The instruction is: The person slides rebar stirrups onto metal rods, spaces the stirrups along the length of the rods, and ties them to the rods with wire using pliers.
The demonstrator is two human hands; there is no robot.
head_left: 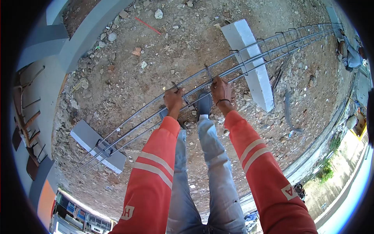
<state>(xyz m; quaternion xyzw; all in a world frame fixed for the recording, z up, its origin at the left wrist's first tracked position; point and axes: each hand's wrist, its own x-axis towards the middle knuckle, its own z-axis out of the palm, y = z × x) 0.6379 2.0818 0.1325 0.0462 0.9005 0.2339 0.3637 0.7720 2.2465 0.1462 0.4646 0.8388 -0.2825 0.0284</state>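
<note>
Head camera, looking down: a person's two hands work at a long frame of thin steel bars (196, 89), which runs from lower left to upper right across stony ground (183, 43); the left hand (173, 100) is curled nearly closed on a square wire loop (175, 86), the right hand (221, 93) likewise on the next loop (208, 71), though the fingertips of both are partly hidden; two grey slabs lie beneath the frame, a right slab (256, 85) and a left slab (83, 134); the person's dark shoes (204, 103) stand close under the bars, between the slabs; loose stones litter the soil, with a pale stone (158, 14) and a red strip (148, 25) beyond the frame; a low grey wall (87, 25) curves along the upper left; another person (351, 56) is near the frame's far right end.
</note>
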